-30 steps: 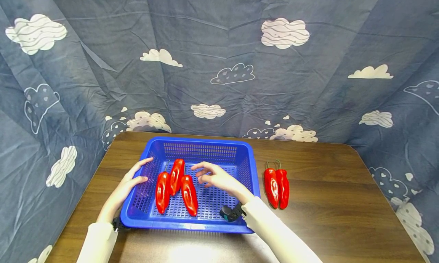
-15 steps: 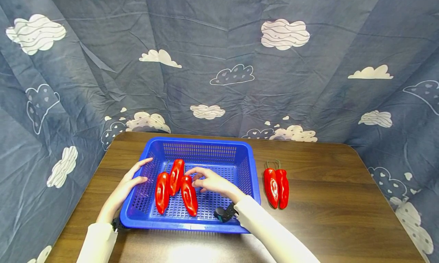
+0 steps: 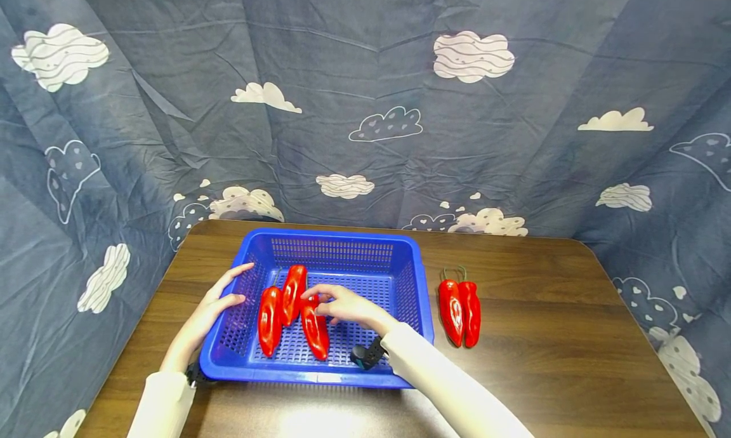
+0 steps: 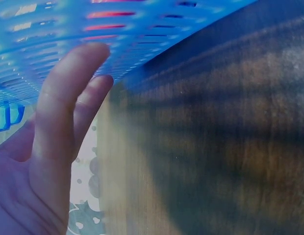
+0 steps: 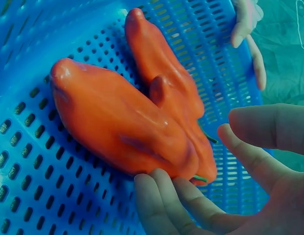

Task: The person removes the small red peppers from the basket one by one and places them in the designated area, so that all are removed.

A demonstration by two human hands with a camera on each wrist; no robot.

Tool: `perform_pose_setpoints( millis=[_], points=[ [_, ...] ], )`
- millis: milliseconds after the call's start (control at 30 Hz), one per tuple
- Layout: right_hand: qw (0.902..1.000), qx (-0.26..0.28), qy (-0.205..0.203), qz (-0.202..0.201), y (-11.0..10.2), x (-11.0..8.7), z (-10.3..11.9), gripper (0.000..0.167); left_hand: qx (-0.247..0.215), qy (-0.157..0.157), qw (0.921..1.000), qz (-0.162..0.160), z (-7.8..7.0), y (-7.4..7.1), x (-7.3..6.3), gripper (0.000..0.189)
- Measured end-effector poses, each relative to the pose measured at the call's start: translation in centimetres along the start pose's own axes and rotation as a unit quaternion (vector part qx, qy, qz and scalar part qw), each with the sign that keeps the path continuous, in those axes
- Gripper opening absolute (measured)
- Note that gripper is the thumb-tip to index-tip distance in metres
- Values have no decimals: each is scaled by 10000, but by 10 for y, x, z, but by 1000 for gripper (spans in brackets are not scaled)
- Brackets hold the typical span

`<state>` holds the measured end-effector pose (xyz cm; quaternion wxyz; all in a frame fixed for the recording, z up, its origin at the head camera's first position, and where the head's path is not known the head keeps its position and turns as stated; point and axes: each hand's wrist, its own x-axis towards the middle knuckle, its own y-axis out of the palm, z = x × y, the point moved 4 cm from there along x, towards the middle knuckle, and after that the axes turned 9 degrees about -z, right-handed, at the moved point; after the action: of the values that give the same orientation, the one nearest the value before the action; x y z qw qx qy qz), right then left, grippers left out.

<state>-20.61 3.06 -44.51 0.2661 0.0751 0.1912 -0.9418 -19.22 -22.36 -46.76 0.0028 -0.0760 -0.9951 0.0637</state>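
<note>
Three red peppers lie in a blue plastic basket (image 3: 320, 378): a left one (image 3: 270, 324), a middle one (image 3: 294, 292) and a right one (image 3: 316, 336). My right hand (image 3: 351, 308) is over the stem end of the right pepper. In the right wrist view its fingertips (image 5: 149, 196) are at the side of that near pepper (image 5: 122, 122), while the thumb stays apart from it. My left hand (image 3: 211, 308) rests at the basket's left rim with fingers and thumb extended. The left wrist view shows its fingers (image 4: 59, 107) outside the slotted wall.
Two more red peppers (image 3: 459, 314) with curled green stems lie side by side on the wooden table (image 3: 542, 336), right of the basket. A dark cloth (image 3: 388, 63) with cloud prints hangs behind the table.
My right hand has moved left and slightly down, from the middle of the basket to the right pepper's stem end. The left hand and the peppers have stayed in place.
</note>
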Motion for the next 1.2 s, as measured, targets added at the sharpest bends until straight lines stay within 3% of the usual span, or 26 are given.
perform_pose_setpoints(
  millis=[367,600,833,1200],
  points=[
    [9989,-464,34,79,9,6,-5,42,-34,9,10000,19,-1,0,1,57],
    [9940,-1040,-343,17,14,8,-6,42,4,31,10000,4,-1,0,0,57],
    [9961,-842,-133,-245,11,7,-6,40,9,14,10000,14,0,1,-1,57],
    [9991,342,-46,-239,-3,4,2,41,-235,-204,9995,54,-1,3,-3,57]
  ],
)
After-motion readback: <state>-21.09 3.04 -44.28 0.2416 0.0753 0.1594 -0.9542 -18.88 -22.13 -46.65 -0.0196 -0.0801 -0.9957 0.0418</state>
